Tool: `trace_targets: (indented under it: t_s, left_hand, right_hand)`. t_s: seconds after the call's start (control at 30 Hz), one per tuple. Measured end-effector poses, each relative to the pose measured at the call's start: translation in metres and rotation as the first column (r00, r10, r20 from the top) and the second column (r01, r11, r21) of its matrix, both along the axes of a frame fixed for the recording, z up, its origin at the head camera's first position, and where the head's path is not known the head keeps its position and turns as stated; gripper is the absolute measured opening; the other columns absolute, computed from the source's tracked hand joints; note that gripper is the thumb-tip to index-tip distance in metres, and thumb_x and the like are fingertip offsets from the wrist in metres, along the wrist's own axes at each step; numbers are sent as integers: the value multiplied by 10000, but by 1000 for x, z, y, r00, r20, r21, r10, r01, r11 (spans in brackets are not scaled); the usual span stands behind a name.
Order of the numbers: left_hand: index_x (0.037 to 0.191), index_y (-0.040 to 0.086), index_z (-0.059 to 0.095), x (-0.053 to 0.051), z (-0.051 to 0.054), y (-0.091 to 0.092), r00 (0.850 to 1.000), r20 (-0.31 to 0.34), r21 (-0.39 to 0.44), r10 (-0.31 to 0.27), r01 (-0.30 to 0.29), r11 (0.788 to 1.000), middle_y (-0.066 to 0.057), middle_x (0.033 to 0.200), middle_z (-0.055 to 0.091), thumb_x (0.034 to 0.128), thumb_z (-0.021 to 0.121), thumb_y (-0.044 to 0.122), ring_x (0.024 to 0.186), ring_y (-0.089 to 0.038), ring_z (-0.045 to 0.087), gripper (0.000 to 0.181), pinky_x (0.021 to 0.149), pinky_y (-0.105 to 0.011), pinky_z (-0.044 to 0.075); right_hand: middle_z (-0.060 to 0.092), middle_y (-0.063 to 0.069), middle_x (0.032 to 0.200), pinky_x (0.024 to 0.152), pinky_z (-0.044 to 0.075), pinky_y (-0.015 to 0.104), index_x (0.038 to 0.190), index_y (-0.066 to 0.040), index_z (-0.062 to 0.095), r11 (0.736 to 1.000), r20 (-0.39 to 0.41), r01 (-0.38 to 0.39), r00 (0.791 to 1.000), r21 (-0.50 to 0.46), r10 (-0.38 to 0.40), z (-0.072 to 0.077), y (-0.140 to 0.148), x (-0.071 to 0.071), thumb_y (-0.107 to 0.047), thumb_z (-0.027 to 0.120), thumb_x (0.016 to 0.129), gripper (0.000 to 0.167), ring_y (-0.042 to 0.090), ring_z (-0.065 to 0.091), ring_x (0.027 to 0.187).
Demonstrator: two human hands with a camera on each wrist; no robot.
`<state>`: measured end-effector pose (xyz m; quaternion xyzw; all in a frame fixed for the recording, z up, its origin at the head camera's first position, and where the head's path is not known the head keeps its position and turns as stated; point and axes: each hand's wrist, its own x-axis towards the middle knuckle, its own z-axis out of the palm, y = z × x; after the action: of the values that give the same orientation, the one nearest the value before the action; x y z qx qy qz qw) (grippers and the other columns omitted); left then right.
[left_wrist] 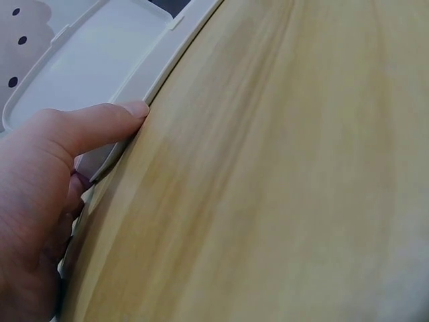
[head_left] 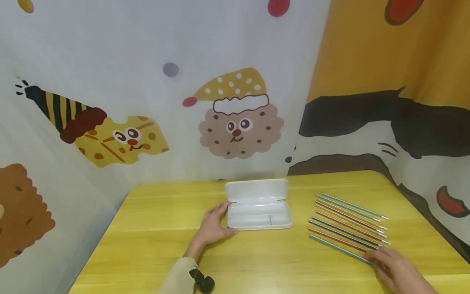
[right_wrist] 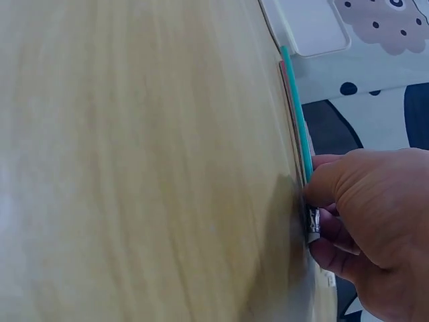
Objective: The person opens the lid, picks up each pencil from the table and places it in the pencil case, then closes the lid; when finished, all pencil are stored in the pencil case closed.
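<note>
A white pencil case [head_left: 258, 222] stands with its lid up near the middle of the table; its tray has a few compartments and no pencils in it. My left hand [head_left: 213, 228] holds its left end, thumb [left_wrist: 127, 114] at the front edge, fingers around the side. To the right lie several pencils [head_left: 345, 210], roughly parallel, with their white eraser ends toward the right. My right hand [head_left: 398, 267] pinches the nearest one, a green pencil [head_left: 338, 248], near its eraser end; in the right wrist view that green pencil [right_wrist: 297, 114] runs out from between thumb and fingers.
The yellow wood-patterned table [head_left: 147, 241] meets a curtain [head_left: 154, 49] printed with cartoon figures behind the case. On the left sleeve [head_left: 180, 277] sits a black device [head_left: 202, 281]. The table's right edge runs close beyond the pencils.
</note>
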<state>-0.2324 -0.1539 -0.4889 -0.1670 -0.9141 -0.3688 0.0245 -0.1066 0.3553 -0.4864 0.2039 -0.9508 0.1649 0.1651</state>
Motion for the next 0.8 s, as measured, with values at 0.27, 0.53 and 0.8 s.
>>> trace_targets:
  t_s: [0.27,0.53,0.8]
  left_hand:
    - [1471,189,500,5,-5,0,999,-45,12,-11,12,1000,-143,1469,491,709,861,399,1311,-504,386,869,1064,-656,311]
    - [1476,216,493,0,-6,2,999,-41,-15,-29,29,999,-109,1479,489,710,865,395,1315,-462,407,869,1079,-638,298]
    - [1484,220,484,1,-1,2,1000,-20,-12,-11,11,1000,-120,1498,467,703,876,385,1327,-481,385,889,1079,-647,302]
  right_hand:
    - [561,-165,916,588,501,255,933,-193,695,1000,-38,-4,999,4,4,12,-9,-7,87,856,647,431,-40,490,795]
    - [596,-101,866,538,373,142,983,-110,712,964,-185,-240,959,-118,216,29,-25,-34,179,790,669,433,-22,466,730]
    - [599,-64,885,538,404,136,1029,-94,705,921,-215,-366,918,-132,334,52,-61,-65,215,755,636,503,-3,478,725]
